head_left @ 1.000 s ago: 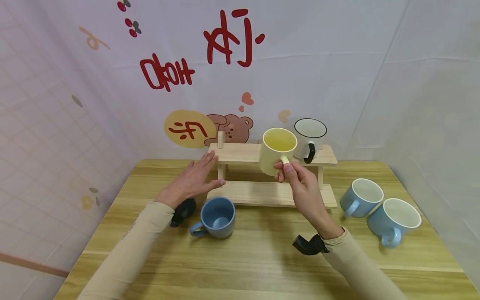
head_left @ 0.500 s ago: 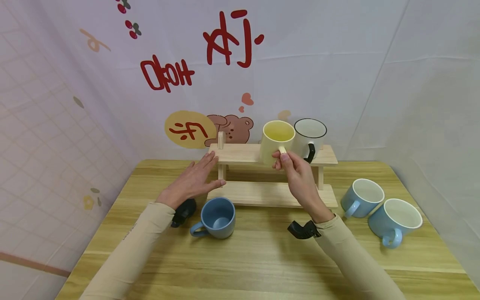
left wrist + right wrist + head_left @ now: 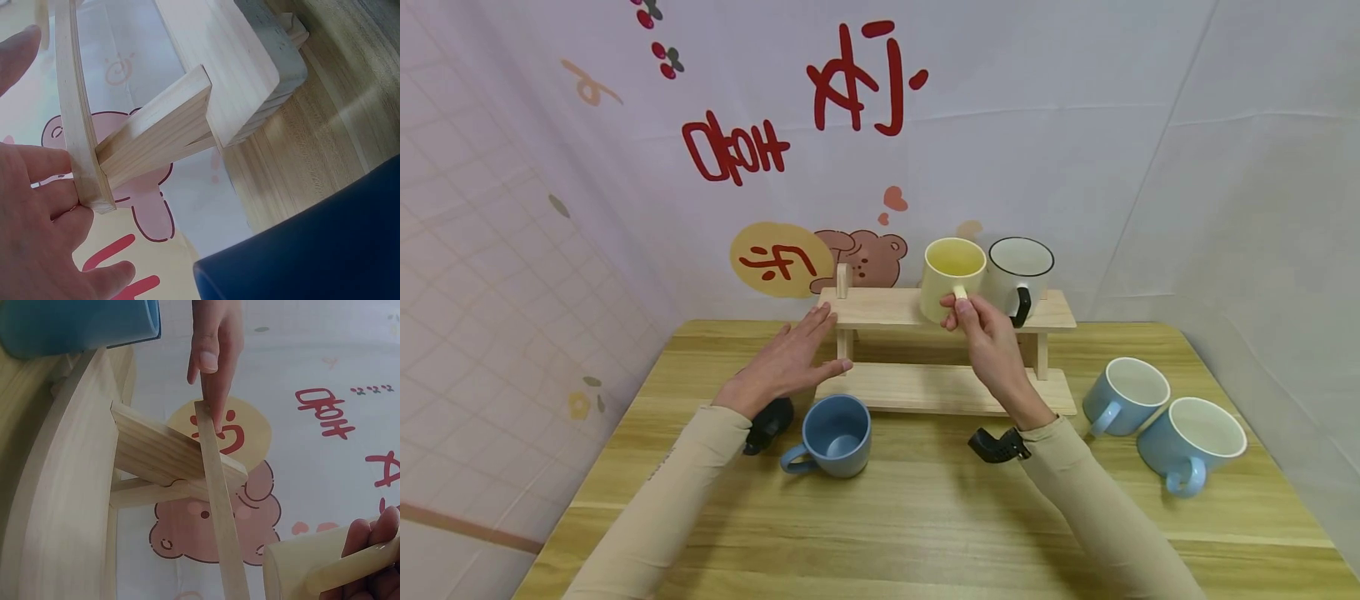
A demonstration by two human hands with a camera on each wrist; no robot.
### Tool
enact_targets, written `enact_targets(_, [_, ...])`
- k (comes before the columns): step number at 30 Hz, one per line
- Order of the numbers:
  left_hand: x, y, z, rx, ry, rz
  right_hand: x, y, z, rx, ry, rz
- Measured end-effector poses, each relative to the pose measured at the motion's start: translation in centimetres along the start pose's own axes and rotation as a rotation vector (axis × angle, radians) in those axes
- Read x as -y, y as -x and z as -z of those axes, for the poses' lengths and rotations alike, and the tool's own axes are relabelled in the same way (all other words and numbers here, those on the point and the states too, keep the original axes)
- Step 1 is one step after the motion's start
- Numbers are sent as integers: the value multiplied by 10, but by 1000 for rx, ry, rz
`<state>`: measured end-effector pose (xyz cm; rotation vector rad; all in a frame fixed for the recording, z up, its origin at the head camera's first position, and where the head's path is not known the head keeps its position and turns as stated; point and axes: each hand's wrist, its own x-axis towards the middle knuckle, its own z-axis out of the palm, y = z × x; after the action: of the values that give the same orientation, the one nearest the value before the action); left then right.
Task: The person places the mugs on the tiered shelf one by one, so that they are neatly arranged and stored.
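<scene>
Evidently, the left hand (image 3: pixel 782 367) is idle of any grip: its fingers are stretched out and touch the left end of the upper shelf (image 3: pixel 880 307) of a wooden rack (image 3: pixel 902 387). Too hard a push there might shift the rack and unsettle whatever stands on it. A dark blue cup (image 3: pixel 837 437) stands upright near that wrist, in front of the rack, handle to the left; lowering the arm carelessly could knock it.

Further right, the yellow cup (image 3: pixel 942 292) is upright at the upper shelf, and the right hand (image 3: pixel 992 342) pinches its handle between thumb and fingers. Whether its base bears fully on the wood cannot be told, so releasing it too soon, or partly over the front edge, could tip it. Just beside it is a white cup (image 3: pixel 1011 287) with a black rim and handle; a sideways bump might shove it along. A rear light blue cup (image 3: pixel 1123 400) and a front light blue cup (image 3: pixel 1191 437) stand close together, right of the rack.

The table (image 3: pixel 910 517) has a yellowish wood grain. Pale cloth (image 3: pixel 1075 150) surrounds it: a faint grid on the left, red characters (image 3: pixel 853 79) and a brown bear (image 3: pixel 871 258) behind, plainer on the right.
</scene>
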<state>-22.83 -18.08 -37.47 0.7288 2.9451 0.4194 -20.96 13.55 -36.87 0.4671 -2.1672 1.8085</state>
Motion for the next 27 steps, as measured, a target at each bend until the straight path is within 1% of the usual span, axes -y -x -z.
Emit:
enact_targets(14, [2,-1,-2,3,17,4,-11,-9,-1,-1,10,-19])
enact_targets(21, [2,-2,-3,4,23,5,-18,-13,-1,-10,10,-54])
enact_targets(27, [2,-2,-3,10,28,15,-20,-14,-1,-11,14,-58])
